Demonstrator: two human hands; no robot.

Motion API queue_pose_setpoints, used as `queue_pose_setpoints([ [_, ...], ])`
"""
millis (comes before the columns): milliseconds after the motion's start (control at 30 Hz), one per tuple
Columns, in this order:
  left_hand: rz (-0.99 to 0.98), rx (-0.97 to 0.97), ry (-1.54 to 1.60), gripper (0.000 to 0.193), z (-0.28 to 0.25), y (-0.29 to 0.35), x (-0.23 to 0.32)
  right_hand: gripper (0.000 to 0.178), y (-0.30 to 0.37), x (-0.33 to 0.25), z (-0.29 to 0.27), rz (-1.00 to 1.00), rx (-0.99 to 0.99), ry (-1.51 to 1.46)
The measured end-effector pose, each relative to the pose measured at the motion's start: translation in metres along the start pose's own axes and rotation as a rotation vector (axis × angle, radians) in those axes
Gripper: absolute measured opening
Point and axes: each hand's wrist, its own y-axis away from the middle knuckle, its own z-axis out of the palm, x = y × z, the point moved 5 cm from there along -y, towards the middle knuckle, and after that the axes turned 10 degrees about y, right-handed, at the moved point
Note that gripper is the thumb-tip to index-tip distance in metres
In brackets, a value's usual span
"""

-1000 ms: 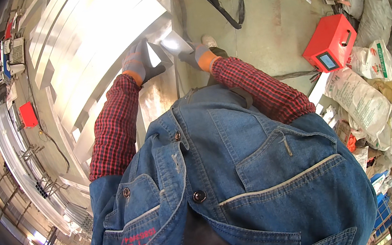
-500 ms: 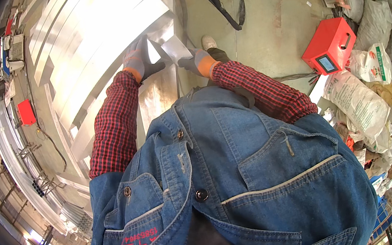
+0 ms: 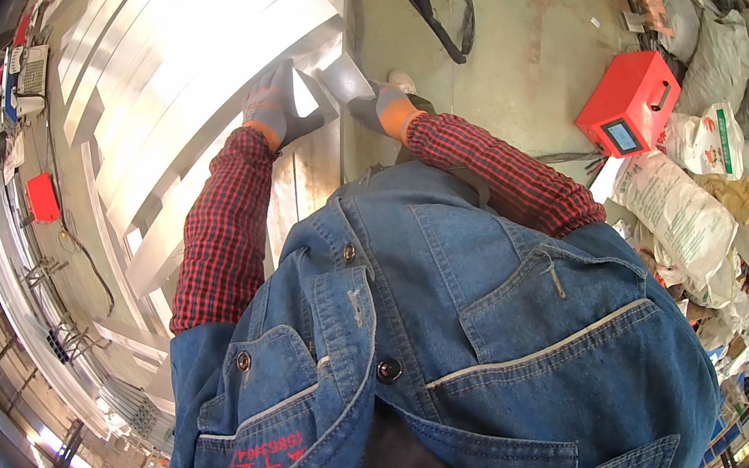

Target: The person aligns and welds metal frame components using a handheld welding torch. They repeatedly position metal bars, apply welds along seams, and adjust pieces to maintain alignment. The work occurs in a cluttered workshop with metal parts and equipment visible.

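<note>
Silver metal bars (image 3: 178, 60) lie side by side in front of me, bright with glare. My left hand (image 3: 280, 108), in a grey glove with an orange cuff, is curled at the near end of one bar, its thumb and fingers around a bright end. My right hand (image 3: 383, 108), gloved the same way, has its fingers closed on the near end of a flat-faced metal piece (image 3: 345, 80) just to the right. The far part of that piece blends into the glare. A narrow gap separates my hands.
A red box with a screen (image 3: 629, 105) stands on the floor at right, beside white sacks (image 3: 676, 201). A black cable (image 3: 419, 7) loops across the floor ahead. Long metal profiles (image 3: 13, 285) and a smaller red box (image 3: 43, 197) are at left.
The view has shifted slightly, and both hands sit a little further right in it. The metal piece in my right hand has turned slightly, its near end lifting up in the picture.
</note>
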Motion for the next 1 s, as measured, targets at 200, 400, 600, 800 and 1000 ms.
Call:
queue_pose_setpoints([
  [200,0.016,0.03,0.024,0.132,0.0,0.002,0.001,0.06,0.032,-0.042,-0.025,0.008,-0.303,0.009],
  [400,-0.023,0.105,-0.016,0.13,0.014,0.019,0.014,0.072,0.028,-0.066,-0.034,-0.088,-0.076,0.398],
  [600,0.041,0.176,0.049,0.124,0.016,0.028,0.015,0.074,0.016,-0.051,0.001,-0.131,-0.15,0.636],
  [800,-0.012,0.155,0.037,0.128,0.01,0.021,0.008,0.078,0.012,-0.054,0.006,-0.097,-0.174,0.673],
  [1000,-0.006,0.162,0.056,0.129,0.009,0.019,0.008,0.098,0.011,-0.072,0.003,-0.126,-0.195,0.742],
])
